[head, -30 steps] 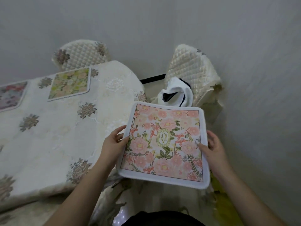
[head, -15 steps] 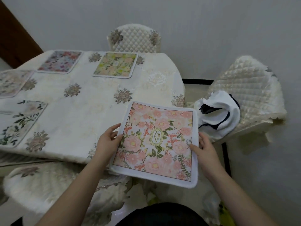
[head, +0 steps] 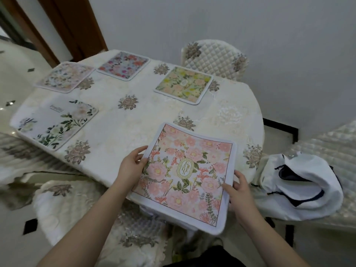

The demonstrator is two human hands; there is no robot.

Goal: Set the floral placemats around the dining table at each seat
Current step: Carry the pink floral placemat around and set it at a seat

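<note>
I hold a pink floral placemat [head: 188, 174] with a white border over the table's near right edge, its far end above the cloth and its near end hanging past the edge. My left hand [head: 133, 166] grips its left side and my right hand [head: 238, 191] grips its right side. Several other floral placemats lie flat on the dining table [head: 134, 128]: a yellow-green one [head: 184, 84] at the far right, a multicoloured one [head: 124, 65] at the far middle, a pale one [head: 64, 77] at the far left, and a white one with green leaves [head: 57, 122] at the near left.
Quilted cream chairs stand around the table: one behind [head: 213, 56], one at the right [head: 325, 151] with a white and navy cloth bag [head: 300, 185] on its seat, and one below me [head: 81, 212]. A grey wall is close behind, with a brown door frame [head: 77, 26] at the far left.
My view has swung left and the whole table has come into sight. The pink placemat, held in both hands throughout, has moved forward over the table's near edge.
</note>
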